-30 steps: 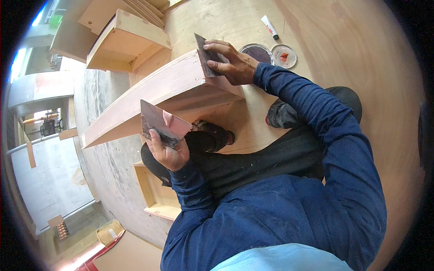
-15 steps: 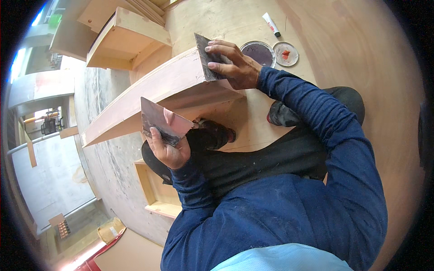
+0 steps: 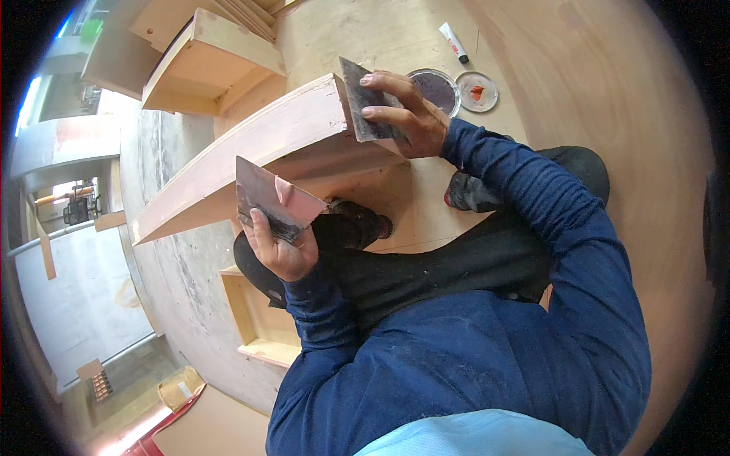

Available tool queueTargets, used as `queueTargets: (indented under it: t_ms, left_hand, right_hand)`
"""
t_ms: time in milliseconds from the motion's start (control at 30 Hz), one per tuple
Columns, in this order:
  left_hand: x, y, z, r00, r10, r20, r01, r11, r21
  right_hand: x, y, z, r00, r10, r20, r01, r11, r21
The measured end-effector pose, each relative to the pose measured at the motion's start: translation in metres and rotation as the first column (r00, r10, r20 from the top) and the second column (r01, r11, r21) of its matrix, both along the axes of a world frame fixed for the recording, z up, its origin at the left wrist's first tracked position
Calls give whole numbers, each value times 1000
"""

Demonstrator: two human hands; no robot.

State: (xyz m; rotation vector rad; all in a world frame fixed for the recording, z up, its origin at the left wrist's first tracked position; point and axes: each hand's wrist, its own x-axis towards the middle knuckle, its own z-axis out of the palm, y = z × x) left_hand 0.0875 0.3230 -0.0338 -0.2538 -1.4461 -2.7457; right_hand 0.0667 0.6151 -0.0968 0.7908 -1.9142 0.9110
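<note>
From the head view, the right hand [image 3: 403, 114] presses a dark scraper [image 3: 363, 106] flat against the end of a pink-coated wooden board [image 3: 251, 156]. The left hand [image 3: 280, 247] grips a second scraper [image 3: 270, 197] smeared with pink filler, just below the board.

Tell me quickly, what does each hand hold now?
Left hand: closed on a scraper carrying pink filler.
Right hand: pressing a second scraper against the board.

A white tube [image 3: 454, 42] lies near two round lids [image 3: 456, 90] on plywood.

Head view, close, steeply downward over workpiece
</note>
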Motion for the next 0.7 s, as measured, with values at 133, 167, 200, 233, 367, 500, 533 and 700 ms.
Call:
queueTargets:
  t_ms: [133,167,200,233,367,500,533,700]
  left_hand:
    - [-1,-5,-5,1000,15,12,-14,1000,-13]
    - [-2,-4,-5,1000,0,-4,0,1000,-5]
    - [-2,-3,-3,1000,-12,-20,12,1000,3]
    - [-1,0,-1,1000,-11,-21,12,1000,5]
    - [3,10,9,999,30,-10,-30,999,29]
    - [6,9,8,1000,-1,-18,2,999,53]
    - [6,8,8,1000,-1,-19,2,999,53]
    - [-1,7,4,993,-72,-97,70,997,-17]
  right_hand:
    - [-5,-5,-6,998,-45,-52,51,989,137]
    - [-5,-7,-8,997,-55,-52,61,991,119]
    - [-4,-9,-13,997,-63,-51,68,993,100]
    - [-2,-8,-19,997,-62,-52,67,993,102]
    - [6,2,-23,999,-30,33,27,995,97]
    - [9,-4,3,999,-21,30,22,1000,-9]
    - [8,-7,8,1000,-8,17,9,999,-31]
    - [5,-11,-35,999,-21,31,19,998,60]
